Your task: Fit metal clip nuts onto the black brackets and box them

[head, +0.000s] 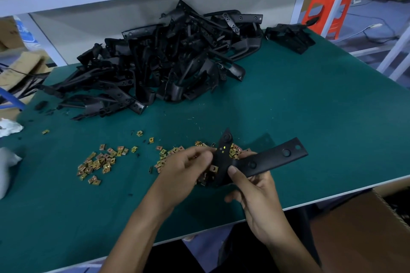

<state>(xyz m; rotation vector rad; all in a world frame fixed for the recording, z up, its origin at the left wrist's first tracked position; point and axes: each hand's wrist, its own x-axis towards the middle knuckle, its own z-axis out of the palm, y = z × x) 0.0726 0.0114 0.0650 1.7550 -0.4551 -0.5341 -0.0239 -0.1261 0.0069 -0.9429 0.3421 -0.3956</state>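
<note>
A bent black bracket (261, 160) is held just above the green table (310, 117), near its front edge. My right hand (255, 197) grips it from below, thumb on top of its long arm. My left hand (186, 170) pinches the bracket's left edge, where a brass clip nut (214, 168) sits on it. Loose brass clip nuts (97, 163) lie scattered to the left and under my hands. A big pile of black brackets (159, 62) fills the back of the table.
A smaller heap of black parts (290, 36) lies at the back right corner. An open cardboard box (363, 228) stands below the table's front right edge. White cloth (8, 127) sits at the left edge. An orange stool (326, 12) is behind.
</note>
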